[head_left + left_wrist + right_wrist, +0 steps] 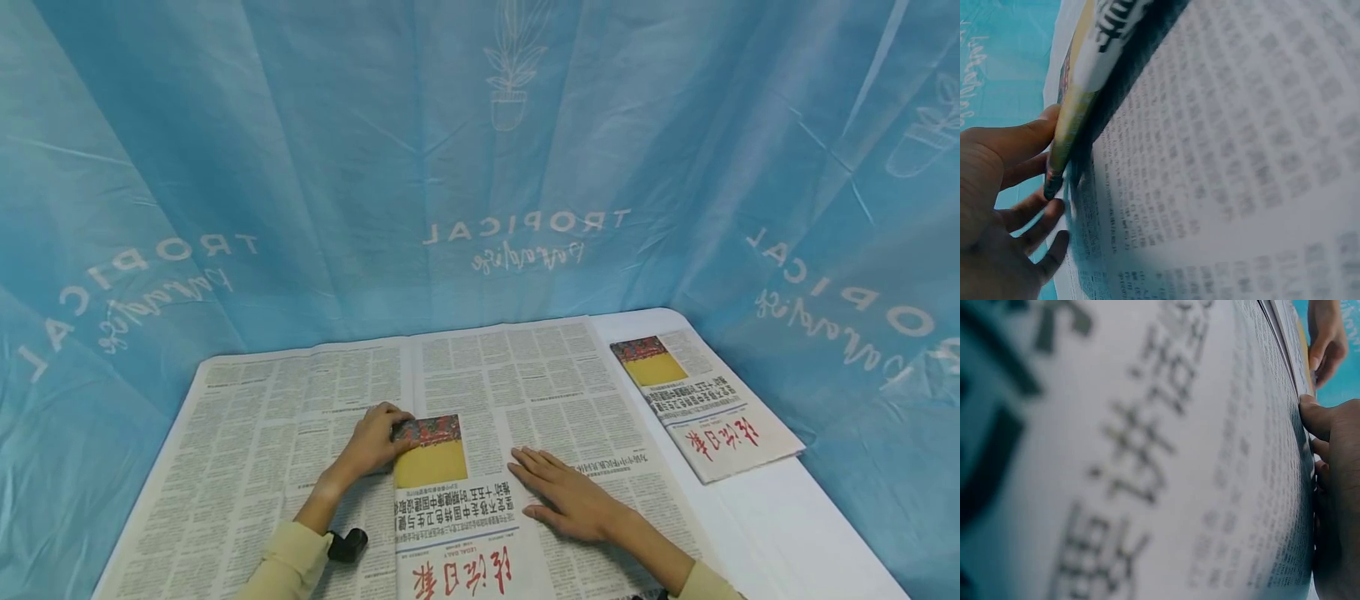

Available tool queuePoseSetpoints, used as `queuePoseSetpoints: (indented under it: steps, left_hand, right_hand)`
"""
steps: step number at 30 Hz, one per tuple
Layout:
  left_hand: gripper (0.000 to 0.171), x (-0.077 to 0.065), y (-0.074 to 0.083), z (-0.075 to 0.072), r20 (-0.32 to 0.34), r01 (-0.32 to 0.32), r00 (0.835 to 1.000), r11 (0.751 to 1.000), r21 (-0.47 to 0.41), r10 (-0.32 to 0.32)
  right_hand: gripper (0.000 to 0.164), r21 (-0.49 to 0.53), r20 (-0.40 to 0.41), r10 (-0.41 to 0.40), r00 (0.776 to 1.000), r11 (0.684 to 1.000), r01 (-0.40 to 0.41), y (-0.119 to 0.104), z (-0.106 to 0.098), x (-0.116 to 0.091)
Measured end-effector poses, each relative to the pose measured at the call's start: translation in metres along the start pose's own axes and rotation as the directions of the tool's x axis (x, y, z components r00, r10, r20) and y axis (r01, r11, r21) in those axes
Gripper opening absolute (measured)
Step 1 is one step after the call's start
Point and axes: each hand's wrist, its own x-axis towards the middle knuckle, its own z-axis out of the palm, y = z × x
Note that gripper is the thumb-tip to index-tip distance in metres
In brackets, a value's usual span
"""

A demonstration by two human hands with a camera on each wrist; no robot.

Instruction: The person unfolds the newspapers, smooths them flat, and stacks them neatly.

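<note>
A folded newspaper [457, 504] with a yellow and red picture and red headline characters lies over a spread newspaper [300, 433]. My left hand [371, 442] pinches its far left corner. In the left wrist view, the thumb is on top of the folded newspaper [1075, 115] and the other fingers are at and under its edge, which stands raised above the sheet. My right hand [570, 496] rests with fingers extended on the spread newspaper, thumb close to the folded one's right edge. In the right wrist view, the right hand [1341, 456] lies along the printed page, fingers mostly hidden.
Another folded newspaper [705, 408] with the same front page lies on the white table [810, 517] at the right. Behind the table hangs a blue curtain [420, 275] with white lettering. A black strap device [348, 546] sits at the left wrist.
</note>
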Motion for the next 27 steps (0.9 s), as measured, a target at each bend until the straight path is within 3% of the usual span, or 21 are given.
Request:
queuePoseSetpoints:
  steps: [4,8,13,16,22,27]
  left_hand:
    - [0.037,0.000,0.001,0.002,-0.062,-0.041,0.997,0.998,0.041,0.044]
    - [0.035,0.004,0.002,0.003,-0.097,-0.043,0.994,0.999,0.010,0.044]
    - [0.031,0.014,0.006,0.003,0.010,0.036,0.999,0.994,-0.108,-0.035]
    - [0.027,0.019,0.010,0.005,0.062,0.057,0.997,0.990,-0.130,-0.049]
    - [0.016,0.025,0.018,0.009,0.053,0.067,0.997,0.993,-0.097,-0.062]
    - [0.009,0.024,0.018,0.009,0.096,0.067,0.994,0.972,-0.227,-0.046]
  right_hand:
    - [0.063,0.009,0.004,0.007,1.000,1.000,-0.007,0.000,0.001,-0.001]
    - [0.063,0.005,0.000,0.002,1.000,1.000,-0.002,0.000,0.001,-0.001]
    - [0.063,-0.011,-0.012,-0.015,1.000,1.000,0.015,-0.001,0.002,-0.001]
    - [0.063,-0.018,-0.023,-0.019,1.000,1.000,0.019,-0.002,0.002,0.000]
    - [0.062,-0.023,-0.027,-0.020,0.999,1.000,0.020,-0.002,0.002,0.000]
    - [0.064,0.001,-0.001,0.003,1.000,1.000,-0.003,-0.001,0.000,0.000]
